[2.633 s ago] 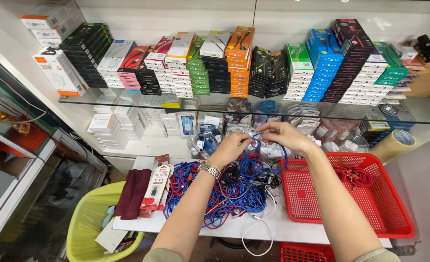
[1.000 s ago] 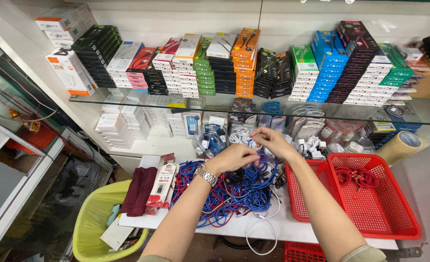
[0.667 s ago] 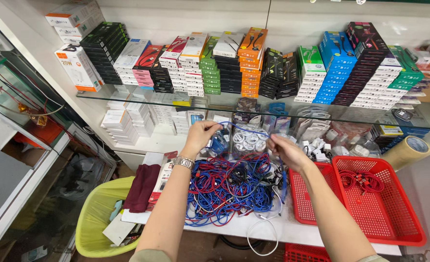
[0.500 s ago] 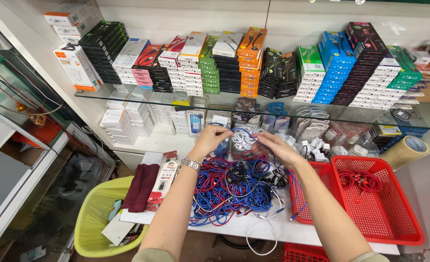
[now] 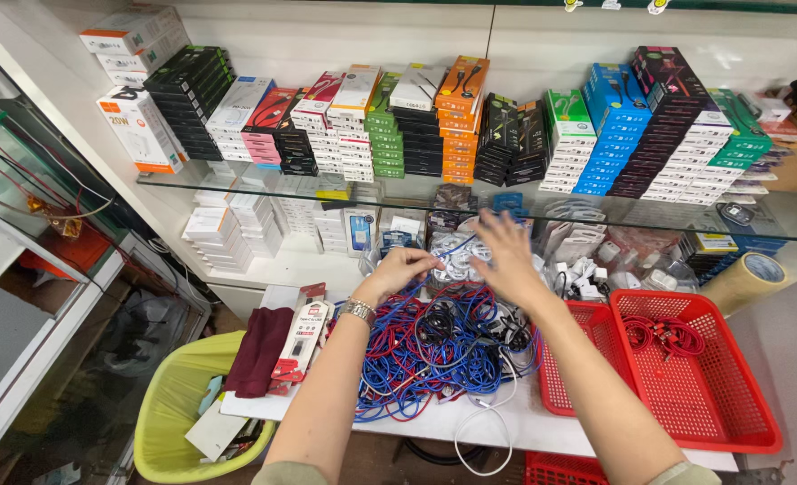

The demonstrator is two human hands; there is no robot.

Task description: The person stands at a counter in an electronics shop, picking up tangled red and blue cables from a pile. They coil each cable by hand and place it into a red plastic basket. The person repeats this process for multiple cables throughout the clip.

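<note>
My left hand [image 5: 405,267] pinches a blue cable [image 5: 442,254] above the tangled pile of blue and red cables [image 5: 425,350] on the white counter [image 5: 506,427], while my right hand [image 5: 506,256] hovers beside it, fingers spread and holding nothing, left of the red baskets [image 5: 686,395].

Your left hand [image 5: 400,268] pinching a blue cable [image 5: 438,256], your right hand [image 5: 504,259] spread open above the tangled pile of blue and red cables [image 5: 430,346] (a few white and black ones mixed in), two red baskets [image 5: 686,377] on the table [image 5: 524,431], stacked boxes [image 5: 434,117] on the glass shelf [image 5: 264,184].
</note>
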